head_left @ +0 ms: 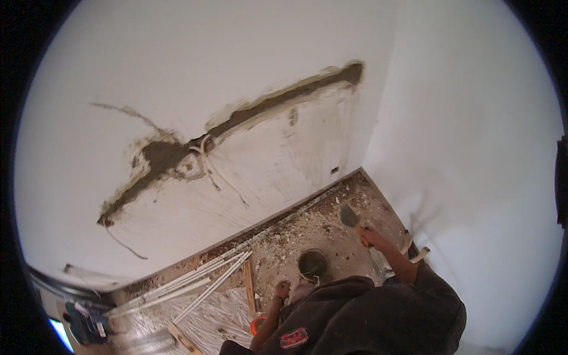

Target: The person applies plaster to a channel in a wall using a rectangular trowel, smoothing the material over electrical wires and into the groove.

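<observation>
My right hand point(370, 238) is closed around the handle of a trowel point(349, 216), its grey blade angled up and away above the dirty floor. Left of it and nearer to me stands a dark bucket point(300, 263) with a thin wire handle. Beside that bucket, my left hand point(283, 289) is low with its fingers curled; whether anything is in them is hidden. On the wall ahead, a long channel point(284, 98) is filled with rough grey-brown mortar. Pale cables point(207, 163) hang from its middle, and another cable point(127, 244) from its lower left end.
Debris point(313, 222) litters the floor along the wall. White pipes or strips point(207, 269) lie at the left over plastic sheeting point(216, 313), with wooden pieces point(249, 287) nearby. An orange rim point(257, 325) shows by my left forearm. A plain white wall point(467, 136) rises on the right.
</observation>
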Demonstrator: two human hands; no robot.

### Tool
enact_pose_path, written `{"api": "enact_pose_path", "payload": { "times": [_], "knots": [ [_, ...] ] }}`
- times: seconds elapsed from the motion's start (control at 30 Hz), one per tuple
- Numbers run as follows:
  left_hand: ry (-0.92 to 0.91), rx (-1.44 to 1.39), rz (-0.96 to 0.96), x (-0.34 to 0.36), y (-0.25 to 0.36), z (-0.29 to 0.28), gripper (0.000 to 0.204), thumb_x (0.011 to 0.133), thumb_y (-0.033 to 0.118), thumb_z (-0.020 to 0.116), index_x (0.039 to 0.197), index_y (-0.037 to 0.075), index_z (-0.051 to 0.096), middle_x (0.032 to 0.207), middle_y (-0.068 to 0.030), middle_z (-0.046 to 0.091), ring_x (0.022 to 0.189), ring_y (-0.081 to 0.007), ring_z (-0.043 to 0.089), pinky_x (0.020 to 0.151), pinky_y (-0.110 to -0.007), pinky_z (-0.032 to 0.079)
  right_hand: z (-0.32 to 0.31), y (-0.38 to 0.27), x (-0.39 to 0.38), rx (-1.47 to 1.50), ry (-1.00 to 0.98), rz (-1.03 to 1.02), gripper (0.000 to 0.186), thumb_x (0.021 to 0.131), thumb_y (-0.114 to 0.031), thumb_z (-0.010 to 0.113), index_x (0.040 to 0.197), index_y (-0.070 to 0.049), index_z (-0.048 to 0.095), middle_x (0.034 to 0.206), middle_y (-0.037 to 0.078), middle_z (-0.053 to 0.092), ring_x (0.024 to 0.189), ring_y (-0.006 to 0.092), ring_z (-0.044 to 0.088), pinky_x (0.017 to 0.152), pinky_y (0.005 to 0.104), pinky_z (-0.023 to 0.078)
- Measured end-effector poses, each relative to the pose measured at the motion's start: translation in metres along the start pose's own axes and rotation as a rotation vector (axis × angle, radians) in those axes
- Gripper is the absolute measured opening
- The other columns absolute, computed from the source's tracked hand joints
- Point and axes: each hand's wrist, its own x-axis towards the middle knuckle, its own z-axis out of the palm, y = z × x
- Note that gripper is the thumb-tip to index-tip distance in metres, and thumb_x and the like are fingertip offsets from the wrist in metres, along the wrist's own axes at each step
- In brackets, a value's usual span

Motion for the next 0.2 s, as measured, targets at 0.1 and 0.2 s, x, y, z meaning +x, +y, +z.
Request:
{"api": "enact_pose_path", "payload": {
  "times": [0.1, 0.2],
  "knots": [
    [-0.175, 0.006, 0.011, 0.032, 0.095, -0.012, 0.041, 0.09, 0.039, 0.059, 0.119, 0.011, 0.054, 0.109, -0.0095, 0.062, 0.099, -0.0228, 0.061, 0.069, -0.039, 0.053, 0.021, -0.086, -0.056, -0.086, 0.149, -0.369, 0.04, 0.096, -0.032, 0.053, 0.123, -0.005, 0.042, 0.079, 0.004, 0.054, 0.062, 0.0123, 0.052, 0.054, 0.0303, 0.044],
    [-0.162, -0.019, 0.117, 0.053, 0.14, -0.057, 0.047, 0.088, 0.043, 0.061, 0.124, 0.013, 0.053, 0.118, -0.0115, 0.059, 0.106, -0.0255, 0.059, 0.076, -0.041, 0.053, 0.022, -0.136, -0.051, -0.168, 0.365, -0.744, 0.055, 0.092, -0.028, 0.06, 0.135, -0.006, 0.033, 0.107, 0.012, 0.053, 0.087, 0.0179, 0.057, 0.072, 0.0302, 0.048]
  ]
}}
